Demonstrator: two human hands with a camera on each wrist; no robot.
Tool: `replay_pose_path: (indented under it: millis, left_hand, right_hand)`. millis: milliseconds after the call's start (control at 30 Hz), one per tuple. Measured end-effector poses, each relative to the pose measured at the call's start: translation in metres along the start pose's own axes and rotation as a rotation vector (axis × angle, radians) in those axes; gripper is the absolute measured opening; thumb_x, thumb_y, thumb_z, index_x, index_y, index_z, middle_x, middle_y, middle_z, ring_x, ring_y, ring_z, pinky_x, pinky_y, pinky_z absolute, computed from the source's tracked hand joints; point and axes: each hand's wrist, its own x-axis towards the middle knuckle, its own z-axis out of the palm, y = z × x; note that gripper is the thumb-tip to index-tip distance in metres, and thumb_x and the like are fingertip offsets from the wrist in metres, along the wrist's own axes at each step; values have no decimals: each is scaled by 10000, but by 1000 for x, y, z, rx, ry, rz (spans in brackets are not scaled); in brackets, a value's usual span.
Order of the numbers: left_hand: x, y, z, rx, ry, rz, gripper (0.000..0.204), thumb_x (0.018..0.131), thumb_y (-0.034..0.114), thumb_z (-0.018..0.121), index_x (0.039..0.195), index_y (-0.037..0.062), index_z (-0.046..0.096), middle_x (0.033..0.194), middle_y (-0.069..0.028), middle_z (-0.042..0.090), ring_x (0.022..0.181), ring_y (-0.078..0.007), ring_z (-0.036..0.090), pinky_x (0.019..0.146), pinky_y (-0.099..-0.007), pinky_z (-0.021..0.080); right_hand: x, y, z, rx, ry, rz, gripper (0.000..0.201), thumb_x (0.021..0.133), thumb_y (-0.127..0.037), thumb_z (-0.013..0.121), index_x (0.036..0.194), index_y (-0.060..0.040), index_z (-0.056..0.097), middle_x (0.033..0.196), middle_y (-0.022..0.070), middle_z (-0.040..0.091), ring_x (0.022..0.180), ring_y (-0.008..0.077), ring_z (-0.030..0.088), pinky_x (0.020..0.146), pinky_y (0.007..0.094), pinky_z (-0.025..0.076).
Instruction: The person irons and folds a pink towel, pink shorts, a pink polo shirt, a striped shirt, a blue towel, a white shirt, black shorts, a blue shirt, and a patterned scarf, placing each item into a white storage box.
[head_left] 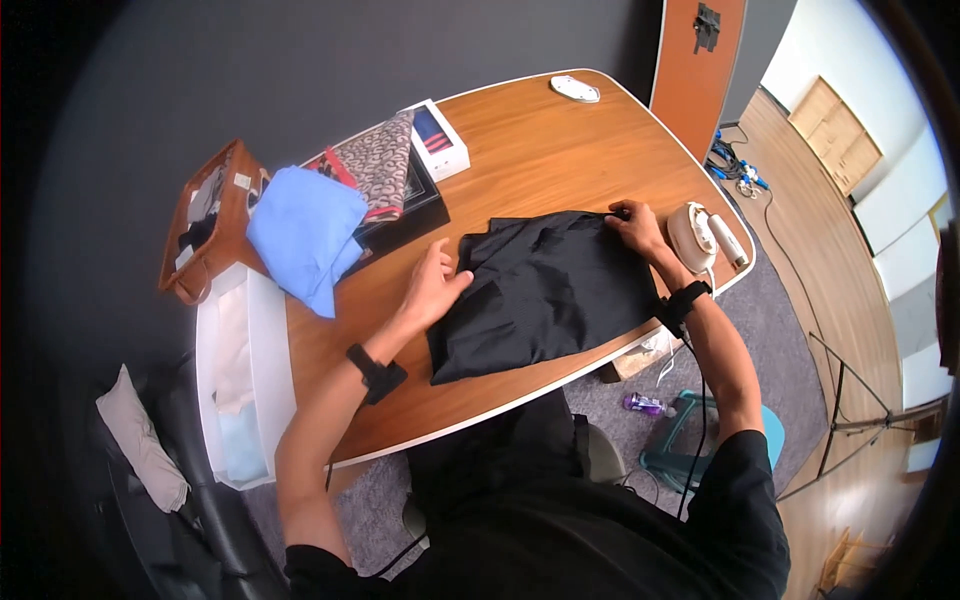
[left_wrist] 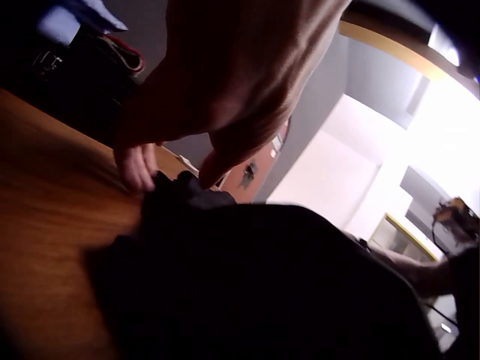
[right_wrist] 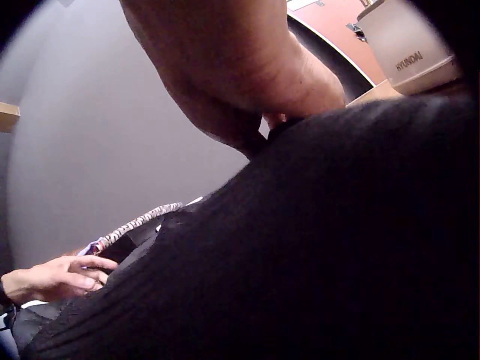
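Dark black sheet of fabric (head_left: 550, 295) on a brown wooden surface (head_left: 530, 140), right hand (head_left: 640, 235) pinching its far right corner, left hand (head_left: 433, 288) at its left edge, grip loosely apart.

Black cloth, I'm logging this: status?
Right hand gripping far right corner; left hand open, left edge. Cloth spread, creased. White appliance nearby, off cloth.
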Motion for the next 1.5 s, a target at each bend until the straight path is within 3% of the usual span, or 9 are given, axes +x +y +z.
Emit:
replay_pose_path:
  millis: [67,167,333,567,867,967,1067,1233,1500]
  left_hand:
    - [-42,27,-2,343,94,279,724,870,126,781,1495,-4,440,1364,-210,547,1258,-347,583,1060,-439,489]
    - [-88,55,-10,414,-260,508,785,836,178,813,1534,115,461,1601,-213,361,1440,-416,416,1183,-507,392]
    - [-125,13,4,693,-437,398,660,1030,364,606,1618,179,370,1721,-174,157,1581,-394,172,1250,-619,213]
    - [-132,7,8,763,-387,389,755,1046,564,476,1654,165,274,1723,-208,110,1598,-397,77,1247,-659,134]
    - [-139,57,51,789,-384,332,863,996,668,490,1591,53,380,1626,-322,259,1482,-465,304,1130,-653,323]
    - [-128,79,43,786,-409,302,739,1021,597,506,1481,19,535,1533,-285,425,1458,-433,357,1167,-621,302]
    - [-123,61,35,719,-242,583,705,1022,548,542,1508,38,509,1573,-254,389,1477,-421,338,1217,-604,254]
    - [-125,22,46,668,-420,558,684,1046,490,524,1635,198,337,1737,-133,150,1600,-367,105,1289,-564,111]
    - [-126,21,50,643,-383,593,670,1062,482,482,1627,149,346,1722,-185,168,1589,-412,119,1271,-597,122]
  right_hand:
    - [-5,-4,-1,-92,-18,76,511,887,-225,785,1338,-26,651,1304,260,674,1205,412,653,1026,436,532]
    - [-42,-34,-6,-372,151,-193,605,898,-252,771,1436,-71,563,1458,266,546,1342,434,530,1082,439,487]
    - [-127,-65,-3,-428,-17,-621,688,939,-403,721,1521,-120,486,1574,250,405,1449,463,386,1138,568,405]
    - [-142,-41,8,-680,-251,-279,862,991,-726,426,1655,-199,268,1692,252,203,1561,486,160,1168,740,226]
    - [-52,-36,-9,-1011,-291,-429,698,1079,-606,299,1627,-176,339,1695,126,292,1574,328,240,1251,602,197]
    - [-55,-61,-42,-1055,-161,-367,657,1034,-512,513,1554,-114,453,1646,143,377,1556,321,278,1255,601,183]
    - [-68,-54,-83,-823,192,-381,576,959,-443,659,1390,-65,604,1455,169,572,1402,346,482,1186,582,302]
    - [-84,-10,-148,-841,104,74,546,909,-391,712,1319,-43,616,1142,232,713,1072,404,700,867,529,566]
    - [-104,-8,-155,-587,212,48,456,853,-306,736,1269,-125,690,1056,223,748,1001,418,718,883,496,575]
